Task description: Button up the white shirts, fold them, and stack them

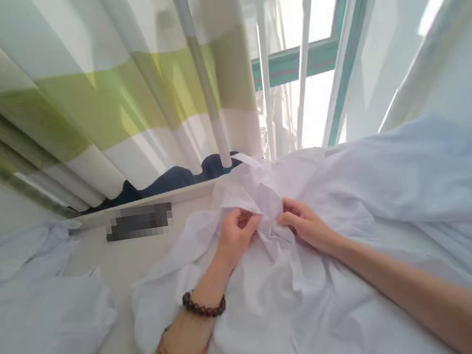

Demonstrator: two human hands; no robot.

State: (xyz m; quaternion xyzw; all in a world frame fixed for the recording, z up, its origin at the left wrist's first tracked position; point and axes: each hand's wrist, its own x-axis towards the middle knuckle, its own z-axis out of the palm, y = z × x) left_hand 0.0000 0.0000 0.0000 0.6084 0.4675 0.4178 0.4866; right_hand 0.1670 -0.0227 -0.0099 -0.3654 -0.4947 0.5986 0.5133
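Observation:
A white garment with a collar, which looks like a shirt or a coat (263, 308), lies spread in loose folds in front of me. My left hand (236, 236) pinches the cloth on the left of the collar area, thumb against the fingers. On the other side, my right hand (306, 224) is closed on the same cloth, its fingers curled. Between the two hands the collar (269, 198) stands up in crumpled folds. Any button or fastening there is too small or hidden to make out. Beads and a copper-coloured bangle circle my left wrist and forearm.
More white cloth (43, 339) lies folded at the left, and another white heap (429, 173) spreads at the right. A blurred-out dark object (139, 221) rests near the back edge. Behind hang white-and-green curtains (128, 98), beside a white railing (306, 20) and a window.

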